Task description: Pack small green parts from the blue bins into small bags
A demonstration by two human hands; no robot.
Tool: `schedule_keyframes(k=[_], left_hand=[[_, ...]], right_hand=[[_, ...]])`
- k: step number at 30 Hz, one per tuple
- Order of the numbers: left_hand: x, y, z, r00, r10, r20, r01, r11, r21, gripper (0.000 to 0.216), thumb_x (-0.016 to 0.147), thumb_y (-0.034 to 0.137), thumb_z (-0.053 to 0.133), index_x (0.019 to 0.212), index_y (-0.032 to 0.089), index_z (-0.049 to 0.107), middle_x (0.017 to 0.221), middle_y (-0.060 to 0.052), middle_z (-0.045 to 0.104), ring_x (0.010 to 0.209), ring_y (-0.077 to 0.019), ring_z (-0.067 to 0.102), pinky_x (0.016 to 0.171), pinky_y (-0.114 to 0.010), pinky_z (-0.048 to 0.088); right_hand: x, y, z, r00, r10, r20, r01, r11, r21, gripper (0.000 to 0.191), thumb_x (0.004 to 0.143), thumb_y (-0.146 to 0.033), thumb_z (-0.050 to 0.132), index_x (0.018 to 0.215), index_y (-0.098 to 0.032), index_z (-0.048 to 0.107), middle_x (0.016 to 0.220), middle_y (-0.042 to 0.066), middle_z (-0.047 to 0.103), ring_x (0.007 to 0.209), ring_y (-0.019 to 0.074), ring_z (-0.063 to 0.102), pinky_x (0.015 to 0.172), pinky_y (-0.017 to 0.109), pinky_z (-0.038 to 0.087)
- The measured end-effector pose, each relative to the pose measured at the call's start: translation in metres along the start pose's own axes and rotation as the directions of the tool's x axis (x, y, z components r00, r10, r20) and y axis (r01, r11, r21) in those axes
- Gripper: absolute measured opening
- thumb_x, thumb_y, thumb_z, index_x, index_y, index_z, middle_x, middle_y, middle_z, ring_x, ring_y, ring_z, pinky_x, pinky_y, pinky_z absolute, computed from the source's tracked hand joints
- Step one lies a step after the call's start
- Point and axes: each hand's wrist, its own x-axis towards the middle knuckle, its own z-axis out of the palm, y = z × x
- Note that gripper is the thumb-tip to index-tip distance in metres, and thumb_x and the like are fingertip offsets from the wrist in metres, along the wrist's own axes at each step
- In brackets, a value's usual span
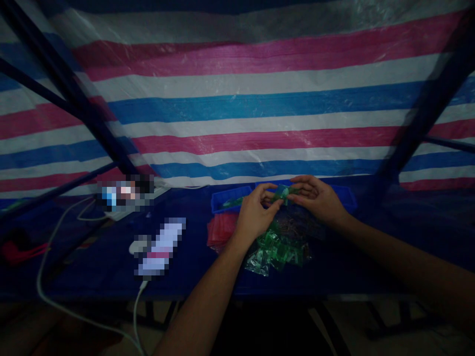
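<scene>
Between my two hands is a small green plastic bag, raised above the table. My left hand pinches its left side, and the fingers of my right hand close on its right side. Below them lies a heap of small green and clear plastic bags. Small brownish pieces, too dim to name, are spread just behind that heap. A stack of red plastic bags sits left of my left wrist. Blue trays stand behind my hands, the left one with something green inside.
On the left, a blurred-out phone-like device lies on the blue table with a white cable attached. A power strip is farther back. Dark metal posts and a striped plastic sheet stand behind the table.
</scene>
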Motion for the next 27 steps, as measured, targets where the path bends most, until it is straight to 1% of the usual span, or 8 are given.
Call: schedule_keyframes(k=[8, 12, 15, 18, 20, 22, 25, 27], left_hand=[[-0.003, 0.009, -0.001, 1.000, 0.011, 0.003, -0.011, 0.994, 0.113, 0.036, 0.088, 0.022, 0.073, 0.123, 0.022, 0.060, 0.099, -0.004, 0.077, 0.085, -0.0187, 0.072, 0.075, -0.030, 0.055], [-0.004, 0.010, -0.002, 1.000, -0.026, 0.002, 0.026, 0.990, 0.136, 0.033, 0.101, 0.042, 0.058, 0.126, 0.022, 0.063, 0.089, -0.004, 0.076, 0.077, -0.0197, 0.072, 0.072, -0.032, 0.055], [-0.004, 0.007, -0.002, 0.998, -0.042, 0.046, 0.044, 0.999, -0.028, 0.038, 0.105, 0.047, 0.046, 0.127, 0.023, 0.066, 0.096, -0.005, 0.077, 0.079, -0.0191, 0.073, 0.073, -0.031, 0.057], [-0.002, -0.001, -0.003, 1.000, -0.022, -0.011, 0.021, 0.999, -0.029, 0.028, 0.100, 0.041, 0.058, 0.115, 0.022, 0.072, 0.107, -0.006, 0.077, 0.093, -0.0206, 0.073, 0.080, -0.031, 0.057], [0.000, -0.006, -0.004, 0.997, -0.043, -0.059, 0.042, 0.999, -0.005, 0.020, 0.096, 0.034, 0.065, 0.109, 0.020, 0.071, 0.103, -0.006, 0.077, 0.091, -0.0200, 0.072, 0.078, -0.030, 0.056], [0.001, -0.009, -0.004, 0.993, -0.082, -0.083, 0.079, 0.996, -0.042, 0.020, 0.093, 0.029, 0.068, 0.111, 0.020, 0.066, 0.098, -0.006, 0.076, 0.085, -0.0183, 0.072, 0.073, -0.028, 0.056], [0.001, -0.006, -0.002, 0.991, -0.108, -0.077, 0.097, 0.987, -0.132, 0.033, 0.091, 0.024, 0.070, 0.120, 0.021, 0.055, 0.098, -0.005, 0.076, 0.081, -0.0164, 0.073, 0.071, -0.026, 0.055], [-0.001, 0.000, -0.001, 0.996, -0.086, -0.037, 0.079, 0.986, -0.147, 0.040, 0.091, 0.020, 0.070, 0.125, 0.022, 0.050, 0.099, -0.004, 0.076, 0.082, -0.0157, 0.073, 0.073, -0.026, 0.055]], right_hand=[[-0.005, 0.002, 0.003, 0.999, 0.015, 0.049, -0.013, 0.999, -0.042, 0.044, 0.074, -0.042, 0.089, 0.108, -0.023, 0.069, 0.107, 0.008, 0.077, 0.100, 0.0244, 0.075, 0.094, 0.041, 0.060], [-0.005, 0.001, 0.000, 0.985, -0.171, -0.031, 0.153, 0.936, -0.317, 0.026, 0.083, -0.040, 0.081, 0.101, -0.024, 0.071, 0.101, 0.006, 0.076, 0.095, 0.0256, 0.074, 0.091, 0.043, 0.060], [-0.006, -0.007, -0.002, 0.926, -0.338, 0.166, 0.374, 0.781, -0.500, 0.015, 0.087, -0.033, 0.077, 0.100, -0.026, 0.074, 0.103, 0.006, 0.076, 0.104, 0.0276, 0.070, 0.098, 0.048, 0.055], [-0.007, -0.017, -0.001, 0.861, -0.392, 0.324, 0.506, 0.725, -0.468, 0.021, 0.085, -0.032, 0.080, 0.105, -0.030, 0.074, 0.111, 0.004, 0.077, 0.123, 0.0304, 0.063, 0.109, 0.054, 0.049], [-0.008, -0.020, 0.001, 0.869, -0.390, 0.305, 0.493, 0.738, -0.460, 0.020, 0.087, -0.033, 0.078, 0.107, -0.031, 0.074, 0.114, 0.004, 0.076, 0.130, 0.0312, 0.059, 0.112, 0.057, 0.045], [-0.008, -0.019, 0.002, 0.910, -0.362, 0.202, 0.414, 0.777, -0.474, 0.021, 0.089, -0.035, 0.075, 0.109, -0.030, 0.073, 0.118, 0.006, 0.075, 0.126, 0.0315, 0.061, 0.109, 0.057, 0.047], [-0.007, -0.009, 0.001, 0.967, -0.252, 0.039, 0.247, 0.881, -0.403, 0.040, 0.087, -0.040, 0.077, 0.123, -0.027, 0.066, 0.126, 0.009, 0.070, 0.109, 0.0283, 0.069, 0.098, 0.049, 0.057], [-0.006, -0.002, 0.000, 0.985, -0.161, 0.064, 0.173, 0.942, -0.289, 0.052, 0.084, -0.043, 0.080, 0.130, -0.027, 0.062, 0.123, 0.010, 0.069, 0.107, 0.0264, 0.070, 0.094, 0.044, 0.059]])
